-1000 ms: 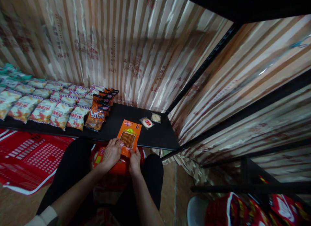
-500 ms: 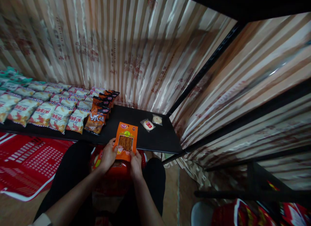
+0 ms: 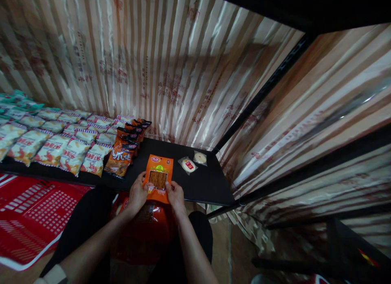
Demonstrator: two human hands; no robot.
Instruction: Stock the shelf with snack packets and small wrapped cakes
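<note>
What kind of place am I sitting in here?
Probably a small shop or snack stall: bagged snacks stand in rows on a black shelf, a red shopping basket sits beside it, and your hands hold an orange snack packet.

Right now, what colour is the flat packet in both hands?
The flat packet is orange; best view: head.

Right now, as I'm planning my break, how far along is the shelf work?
White bags and brown bags look done, in rows on the shelf. In hand: one orange pack, between left hand and right hand. Probably left: the orange packaging below, count unclear. Two round packets lie apart; their status is unclear.
</note>
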